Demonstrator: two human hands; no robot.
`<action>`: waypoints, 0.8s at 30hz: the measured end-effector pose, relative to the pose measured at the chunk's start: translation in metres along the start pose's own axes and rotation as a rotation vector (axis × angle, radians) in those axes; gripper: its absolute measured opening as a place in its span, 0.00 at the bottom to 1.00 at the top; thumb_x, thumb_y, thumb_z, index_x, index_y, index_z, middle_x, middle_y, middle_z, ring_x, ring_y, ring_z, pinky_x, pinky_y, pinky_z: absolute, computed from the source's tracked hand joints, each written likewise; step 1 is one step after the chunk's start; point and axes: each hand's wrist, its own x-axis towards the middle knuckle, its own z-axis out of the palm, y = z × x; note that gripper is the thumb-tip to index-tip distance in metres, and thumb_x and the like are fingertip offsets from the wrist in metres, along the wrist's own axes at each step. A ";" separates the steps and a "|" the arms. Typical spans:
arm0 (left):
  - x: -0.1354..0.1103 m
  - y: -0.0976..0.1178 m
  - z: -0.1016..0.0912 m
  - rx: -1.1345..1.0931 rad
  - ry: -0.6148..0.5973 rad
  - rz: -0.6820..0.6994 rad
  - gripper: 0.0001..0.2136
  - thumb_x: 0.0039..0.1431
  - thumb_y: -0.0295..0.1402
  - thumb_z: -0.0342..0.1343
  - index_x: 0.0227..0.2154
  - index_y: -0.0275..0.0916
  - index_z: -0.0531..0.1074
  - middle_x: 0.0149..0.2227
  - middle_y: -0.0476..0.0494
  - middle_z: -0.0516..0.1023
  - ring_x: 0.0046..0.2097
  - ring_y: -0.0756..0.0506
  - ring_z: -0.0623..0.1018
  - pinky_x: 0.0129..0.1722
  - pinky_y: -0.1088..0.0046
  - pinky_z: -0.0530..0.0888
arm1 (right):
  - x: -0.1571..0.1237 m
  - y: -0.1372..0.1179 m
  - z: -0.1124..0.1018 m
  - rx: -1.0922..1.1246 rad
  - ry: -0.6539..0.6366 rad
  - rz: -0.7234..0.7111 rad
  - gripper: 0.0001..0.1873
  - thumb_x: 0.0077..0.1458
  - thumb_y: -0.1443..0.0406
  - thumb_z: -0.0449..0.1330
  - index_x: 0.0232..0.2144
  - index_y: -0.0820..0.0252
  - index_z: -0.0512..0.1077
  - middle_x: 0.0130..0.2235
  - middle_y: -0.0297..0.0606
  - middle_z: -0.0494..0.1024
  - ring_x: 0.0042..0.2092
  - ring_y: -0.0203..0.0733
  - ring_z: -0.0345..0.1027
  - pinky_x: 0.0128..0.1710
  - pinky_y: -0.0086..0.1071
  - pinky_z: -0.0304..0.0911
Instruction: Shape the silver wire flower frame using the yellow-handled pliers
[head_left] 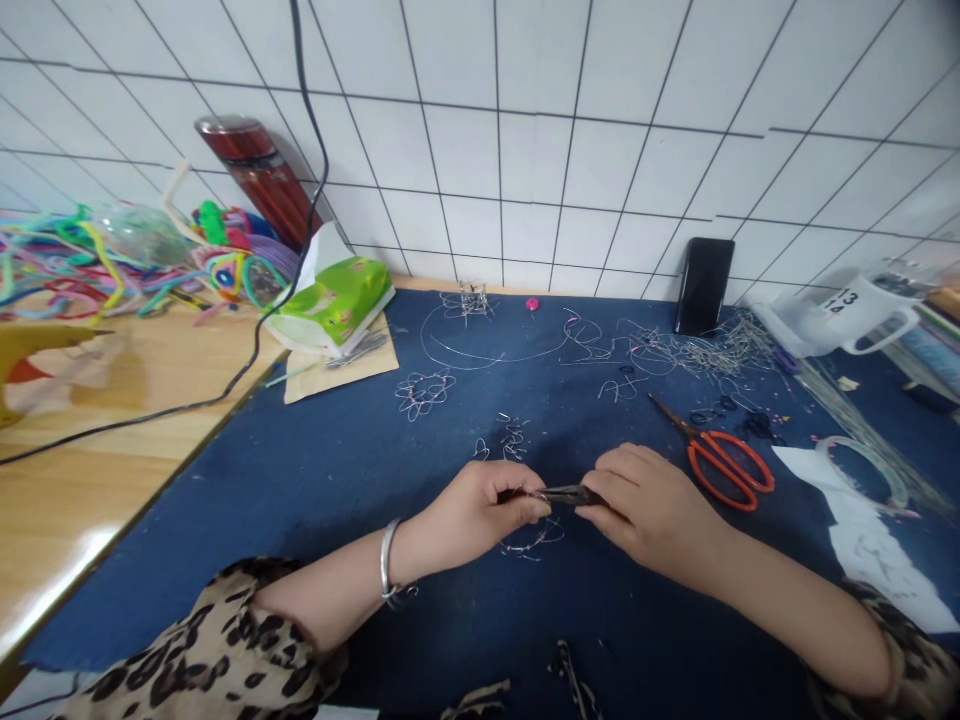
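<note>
In the middle of the blue mat [315, 510], my right hand [645, 505] is closed around a pair of dark pliers [566, 494], jaws turned to the left. My left hand [484, 508] pinches a beaded wire piece [534, 543] between thumb and forefinger. Its thin loops and small pink beads hang below the fingers. The pliers' tips meet the wire at my left fingertips; the exact point of contact is hidden. Just beyond my left hand lie small bent wire bits [512, 437]. A flower-shaped wire ring [424, 394] rests farther back on the left.
Orange-handled scissors [731, 468] lie right of my right hand. A tangle of wire [705, 350], a black phone [703, 287] and a white mug [855, 305] are at the back right. Left stand a tissue pack [334, 300] and red thermos [259, 180]; a black cable [255, 350] hangs there.
</note>
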 end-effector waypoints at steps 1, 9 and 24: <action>0.001 -0.001 0.000 -0.076 -0.003 -0.041 0.06 0.56 0.30 0.52 0.27 0.34 0.71 0.22 0.52 0.67 0.23 0.53 0.65 0.24 0.79 0.63 | 0.000 0.001 0.002 0.011 0.009 0.015 0.11 0.57 0.61 0.51 0.33 0.61 0.70 0.31 0.39 0.68 0.35 0.39 0.61 0.37 0.36 0.57; 0.003 -0.006 -0.001 -0.324 0.066 -0.133 0.06 0.54 0.32 0.55 0.30 0.33 0.71 0.25 0.49 0.70 0.23 0.54 0.65 0.23 0.79 0.65 | 0.000 0.010 0.009 0.168 0.071 0.111 0.09 0.56 0.62 0.53 0.35 0.61 0.69 0.35 0.40 0.69 0.37 0.40 0.61 0.38 0.36 0.60; 0.000 -0.001 -0.002 -0.004 0.067 -0.030 0.06 0.55 0.27 0.52 0.27 0.34 0.72 0.24 0.49 0.70 0.25 0.52 0.67 0.25 0.78 0.65 | 0.000 0.002 0.010 0.118 0.021 0.034 0.11 0.58 0.61 0.51 0.34 0.61 0.70 0.30 0.38 0.69 0.33 0.37 0.61 0.35 0.33 0.60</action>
